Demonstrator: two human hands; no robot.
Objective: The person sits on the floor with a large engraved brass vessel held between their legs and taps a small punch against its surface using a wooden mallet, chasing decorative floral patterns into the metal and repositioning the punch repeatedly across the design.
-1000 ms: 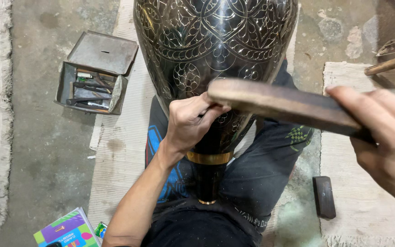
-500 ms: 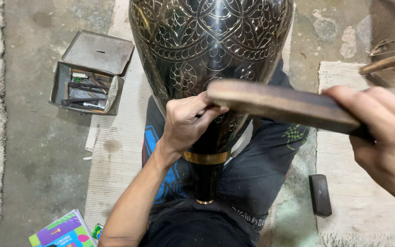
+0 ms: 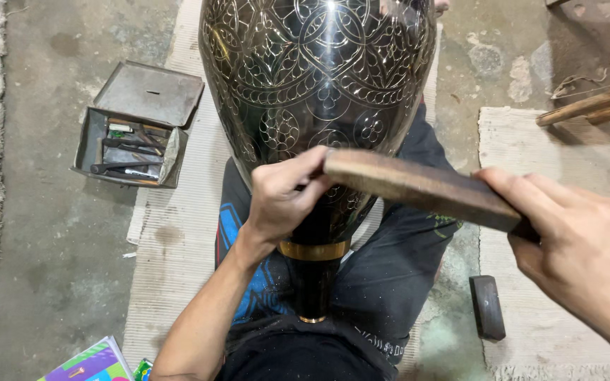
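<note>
R hand (image 3: 587, 254) fills the lower right corner, closest to the camera, fingers wrapped round the near end of a flat brown wooden bar (image 3: 421, 189). Grip is closed on it. Bar runs up-left from the hand, its far end right over the L hand's fingertips.

L hand (image 3: 284, 194) sits mid-frame, forearm coming up from bottom centre. Fingers pinched together against the lower body of the big dark engraved vase (image 3: 319, 92); a thin tool may be in the pinch but it's too hidden to tell. So: fingers closed, pressed on the vase wall, contents unclear.

Vase lies across the person's lap, narrow neck w/ a gold band (image 3: 313, 250) pointing toward the body, wide patterned belly toward the top of frame. Dark trousers w/ blue print (image 3: 248, 282) under it.

Vs 0.5 s ago: bar and both hands in about the same pose, L hand still at the same spot on the vase, bar end still above it. Whole scene sits slightly different in frame, little else changed.

Further out: small dark block (image 3: 488, 307) on the pale woven mat (image 3: 178, 233) to the right of the legs. Colourful booklet (image 3: 93, 363) at bottom left. Open grey metal box of tools (image 3: 135, 127) on the concrete floor (image 3: 44, 212) at left. Wooden sticks (image 3: 591, 106) at upper right.
</note>
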